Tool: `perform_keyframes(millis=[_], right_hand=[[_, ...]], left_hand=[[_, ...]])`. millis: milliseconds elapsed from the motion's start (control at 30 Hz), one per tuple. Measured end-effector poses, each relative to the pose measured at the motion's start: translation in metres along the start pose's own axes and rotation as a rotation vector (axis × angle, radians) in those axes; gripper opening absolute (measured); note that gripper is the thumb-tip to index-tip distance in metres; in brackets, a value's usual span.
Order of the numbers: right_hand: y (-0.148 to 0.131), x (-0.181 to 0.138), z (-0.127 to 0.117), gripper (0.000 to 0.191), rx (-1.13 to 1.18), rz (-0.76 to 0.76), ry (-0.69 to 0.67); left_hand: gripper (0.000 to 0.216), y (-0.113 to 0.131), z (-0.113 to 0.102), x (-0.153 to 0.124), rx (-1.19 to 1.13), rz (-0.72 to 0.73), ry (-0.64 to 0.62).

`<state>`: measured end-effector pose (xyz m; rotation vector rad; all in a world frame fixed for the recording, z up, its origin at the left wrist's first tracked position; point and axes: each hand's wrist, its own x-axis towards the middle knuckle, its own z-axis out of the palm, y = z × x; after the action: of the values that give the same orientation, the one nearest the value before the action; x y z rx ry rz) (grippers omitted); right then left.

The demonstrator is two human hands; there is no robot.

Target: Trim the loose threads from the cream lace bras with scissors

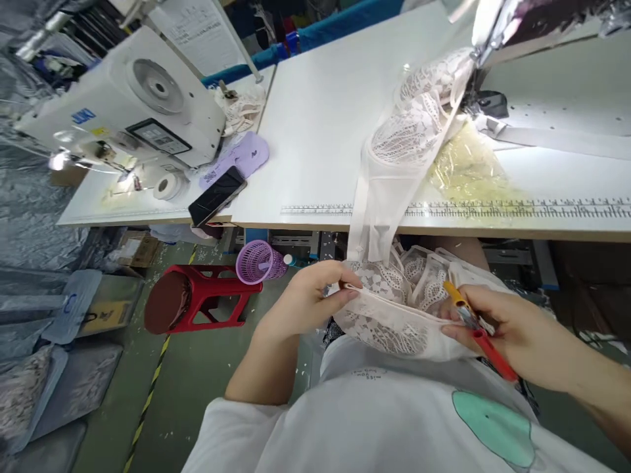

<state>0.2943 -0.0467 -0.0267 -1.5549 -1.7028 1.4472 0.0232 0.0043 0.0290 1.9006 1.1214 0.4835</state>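
Note:
A pale pink lace bra [385,322] lies across my lap, its edge stretched between my hands. My left hand [313,299] pinches that edge between thumb and fingers. At the other end, my right hand [517,328] is closed round thread snips [494,355] with red and yellow handles, while its fingertips also grip the bra's band. Another lace bra [407,141] hangs from the machine at the upper right, over the table's front edge and down to my lap. The palm side of my right hand is hidden.
On the white table [315,125] are a white sewing machine [162,92], a black phone [217,196], a thread roll [166,186] and yellowish plastic [466,164]. A red stool [211,305] and purple basket [257,261] stand below, left. Plastic bins [81,381] are further left.

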Motion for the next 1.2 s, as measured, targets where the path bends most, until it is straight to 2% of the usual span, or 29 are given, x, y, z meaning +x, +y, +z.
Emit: perform_keyframes(millis=[100,233,333,467,600,667,767,867,933,1100,1200], right_hand=[[0.002,-0.004,0.0,0.034,0.048,0.012,-0.143],[0.016,-0.013,-0.001,0.029,0.122,0.027,-0.268],[0.027,-0.021,-0.002,0.027,0.122,0.043,-0.224],[0.026,-0.029,-0.008,0.029,0.089,0.034,-0.111],[0.006,-0.024,-0.019,0.027,0.151,-0.012,0.114],[-0.007,-0.017,-0.023,0.026,0.186,-0.085,0.214],[-0.025,-0.004,-0.025,0.022,0.215,-0.229,0.223],[-0.037,0.006,-0.021,0.018,0.242,-0.286,0.212],[-0.039,0.01,-0.019,0.017,0.251,-0.329,0.223],[-0.037,0.013,-0.017,0.016,0.23,-0.415,0.297],[-0.036,0.013,-0.017,0.016,0.211,-0.408,0.302]], left_hand=[[0.005,-0.003,0.015,0.002,-0.212,-0.034,0.138],[0.007,0.001,0.041,0.011,-0.425,0.019,0.26],[0.014,0.009,0.063,0.018,-0.604,0.077,0.291],[0.024,0.019,0.083,0.025,-0.703,0.158,0.207],[0.027,0.024,0.089,0.031,-0.613,0.207,0.156],[0.028,0.025,0.089,0.034,-0.56,0.236,0.138],[0.03,0.026,0.091,0.036,-0.519,0.281,0.114],[0.029,0.026,0.092,0.037,-0.483,0.308,0.139],[0.028,0.024,0.093,0.037,-0.419,0.337,0.185],[0.027,0.018,0.092,0.035,-0.078,0.425,0.343],[0.014,0.017,0.093,0.035,-0.113,0.412,0.349]])
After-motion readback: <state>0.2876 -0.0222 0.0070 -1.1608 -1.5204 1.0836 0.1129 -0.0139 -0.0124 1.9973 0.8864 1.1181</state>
